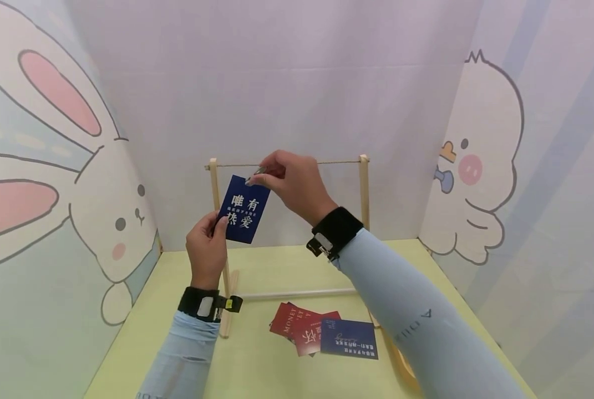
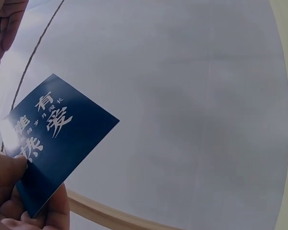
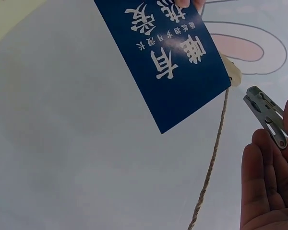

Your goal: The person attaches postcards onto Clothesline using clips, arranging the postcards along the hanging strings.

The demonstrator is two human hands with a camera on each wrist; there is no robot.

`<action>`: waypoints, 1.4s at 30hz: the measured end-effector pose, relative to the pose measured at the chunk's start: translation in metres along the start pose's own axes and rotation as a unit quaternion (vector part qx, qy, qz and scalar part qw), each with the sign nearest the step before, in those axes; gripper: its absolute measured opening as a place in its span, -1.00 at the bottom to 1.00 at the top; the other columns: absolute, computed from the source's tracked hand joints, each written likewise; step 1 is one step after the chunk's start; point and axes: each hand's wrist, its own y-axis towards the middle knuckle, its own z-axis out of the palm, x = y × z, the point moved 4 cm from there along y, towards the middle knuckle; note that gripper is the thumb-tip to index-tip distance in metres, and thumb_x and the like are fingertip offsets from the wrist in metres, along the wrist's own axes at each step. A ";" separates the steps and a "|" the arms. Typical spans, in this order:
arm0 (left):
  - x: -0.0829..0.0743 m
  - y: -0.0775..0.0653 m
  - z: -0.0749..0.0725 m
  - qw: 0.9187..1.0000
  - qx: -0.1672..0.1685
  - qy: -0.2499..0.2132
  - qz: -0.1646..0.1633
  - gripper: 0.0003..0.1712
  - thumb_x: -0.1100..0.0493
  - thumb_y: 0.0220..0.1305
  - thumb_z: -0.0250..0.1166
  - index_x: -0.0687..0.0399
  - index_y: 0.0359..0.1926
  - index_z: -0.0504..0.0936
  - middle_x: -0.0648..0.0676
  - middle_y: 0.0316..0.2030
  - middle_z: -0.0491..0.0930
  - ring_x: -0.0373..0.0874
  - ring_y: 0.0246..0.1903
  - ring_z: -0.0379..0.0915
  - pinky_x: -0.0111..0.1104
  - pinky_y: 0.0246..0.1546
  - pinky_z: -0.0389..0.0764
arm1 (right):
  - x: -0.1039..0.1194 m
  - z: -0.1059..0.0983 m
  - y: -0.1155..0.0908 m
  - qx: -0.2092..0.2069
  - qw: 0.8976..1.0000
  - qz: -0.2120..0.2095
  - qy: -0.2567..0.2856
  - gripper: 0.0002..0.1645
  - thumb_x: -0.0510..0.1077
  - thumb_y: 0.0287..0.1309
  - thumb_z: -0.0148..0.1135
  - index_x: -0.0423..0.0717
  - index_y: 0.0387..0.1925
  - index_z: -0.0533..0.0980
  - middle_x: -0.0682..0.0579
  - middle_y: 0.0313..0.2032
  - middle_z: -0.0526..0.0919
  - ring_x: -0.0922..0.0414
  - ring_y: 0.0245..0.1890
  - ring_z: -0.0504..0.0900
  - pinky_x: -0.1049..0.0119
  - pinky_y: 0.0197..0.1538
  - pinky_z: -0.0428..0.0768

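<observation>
A dark blue card with white Chinese characters (image 1: 244, 233) is held up tilted, near the left post of a small wooden frame (image 1: 364, 188). My left hand (image 1: 207, 252) pinches its lower left edge between thumb and fingers. Above the card's top edge, my right hand (image 1: 301, 183) pinches a metal clothespin (image 3: 266, 115) by its tail end. In the right wrist view the clothespin's tip is a little apart from the card's corner. A twisted cord (image 1: 339, 162) runs between the tops of the posts, behind the right hand.
Several red and blue cards (image 1: 349, 339) lie overlapping on the pale yellow table (image 1: 257, 368). A yellow curved rim (image 1: 400, 360) shows partly behind the right forearm. A white bar (image 1: 297, 293) crosses low between the posts. Cartoon-printed walls (image 1: 287, 111) surround the table.
</observation>
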 end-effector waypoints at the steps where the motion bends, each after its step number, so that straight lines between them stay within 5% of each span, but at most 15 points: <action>1: 0.001 0.002 0.000 1.000 0.000 -0.001 -0.002 -0.67 0.01 0.32 0.20 0.09 -0.01 0.62 0.01 -0.17 0.65 -0.28 -0.27 0.53 -0.20 -0.19 0.62 | 0.000 0.001 0.003 -0.002 1.000 0.004 -0.002 -0.68 0.10 0.03 0.36 -0.01 -0.26 0.59 0.23 -0.41 0.66 0.45 -0.48 0.50 0.46 -0.35 0.57; 27: 0.001 0.021 -0.007 0.997 0.014 -0.062 -0.038 -0.67 0.00 0.32 0.19 0.00 0.02 0.61 0.06 -0.13 0.64 -0.18 -0.21 0.54 -0.25 -0.16 0.60 | 0.000 0.018 0.046 -0.043 0.997 0.048 -0.037 -0.76 0.12 0.04 0.36 0.06 -0.36 0.64 0.24 -0.46 0.67 0.41 -0.47 0.48 0.41 -0.38 0.51; 42: -0.001 0.026 -0.007 0.997 0.016 -0.051 -0.049 -0.65 -0.01 0.31 0.20 0.03 0.03 0.61 0.06 -0.13 0.64 -0.19 -0.23 0.54 -0.24 -0.16 0.61 | -0.005 0.027 0.059 -0.008 0.995 0.091 -0.033 -0.76 0.14 0.06 0.33 0.10 -0.36 0.66 0.25 -0.48 0.66 0.41 -0.47 0.50 0.44 -0.34 0.53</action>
